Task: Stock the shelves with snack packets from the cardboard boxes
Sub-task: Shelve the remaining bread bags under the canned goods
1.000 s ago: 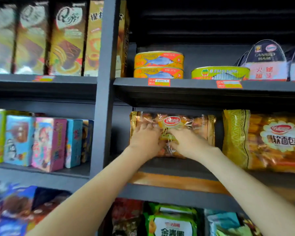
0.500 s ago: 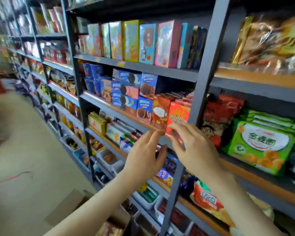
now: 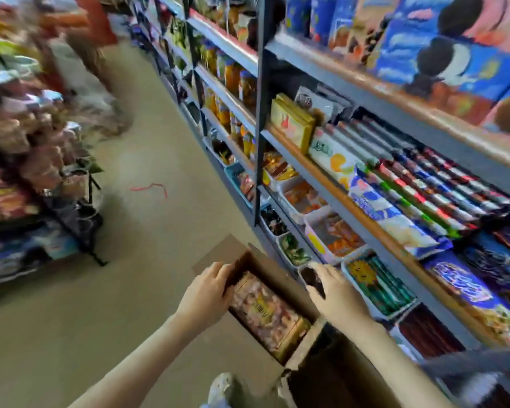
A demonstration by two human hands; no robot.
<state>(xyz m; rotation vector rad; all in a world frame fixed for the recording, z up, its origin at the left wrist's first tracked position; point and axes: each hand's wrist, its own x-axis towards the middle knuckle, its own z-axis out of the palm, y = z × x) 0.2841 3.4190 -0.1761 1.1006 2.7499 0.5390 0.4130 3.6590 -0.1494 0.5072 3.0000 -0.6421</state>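
- Two empty hands, left hand and right hand, hover with fingers loosely spread over the cardboard box, lower centre.
- Next move, probably: grasp the snack packet inside.

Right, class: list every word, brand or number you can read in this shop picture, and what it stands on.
No text can be read.
Gold label on the clear snack packet in the brown cardboard box: blurred.
White lettering on the blue foil packet: blurred.
Print on the yellow flat box: blurred.
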